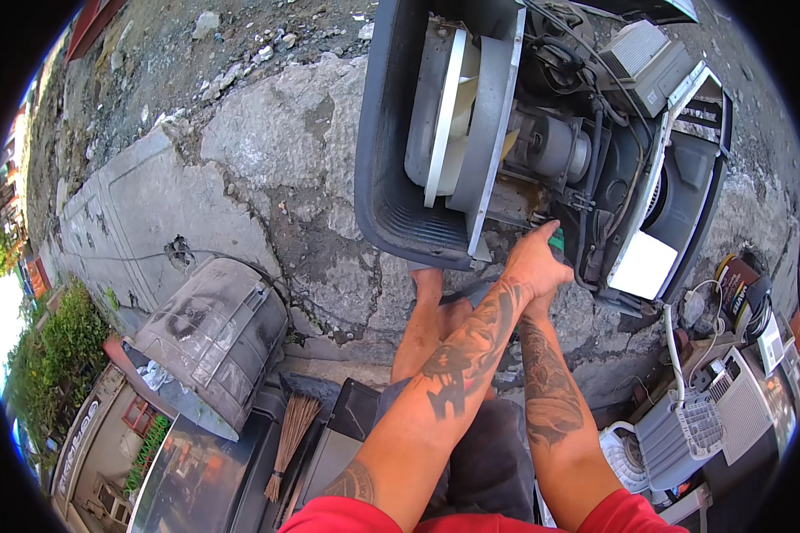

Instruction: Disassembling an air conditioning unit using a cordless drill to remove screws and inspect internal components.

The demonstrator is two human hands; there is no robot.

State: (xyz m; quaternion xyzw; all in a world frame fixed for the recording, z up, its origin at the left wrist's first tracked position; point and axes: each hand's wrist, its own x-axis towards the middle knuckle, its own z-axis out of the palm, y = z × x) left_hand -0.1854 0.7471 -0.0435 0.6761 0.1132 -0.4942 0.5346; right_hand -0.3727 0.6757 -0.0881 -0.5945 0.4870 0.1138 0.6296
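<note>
In front of me lies an opened air conditioner with a dark grey casing (391,213). Inside it are a white-rimmed fan wheel (446,124) and a grey cylindrical motor (551,147). My left hand (535,258) reaches in below the motor, its fingers closed round a green-handled tool (556,239). Most of that tool is hidden, so its kind does not show. Close under it is my right hand (540,305), largely covered by the left hand and wrist; its fingers cannot be made out. Dark tubes (596,160) run just to the right of both hands.
A grey worn plastic bin (209,329) lies tipped at the left, near a stick broom (293,435). Appliance parts, including a grey metal motor housing (676,435), crowd the lower right. A boxed item (736,282) with cables stands at right. The concrete ground (284,151) is cracked.
</note>
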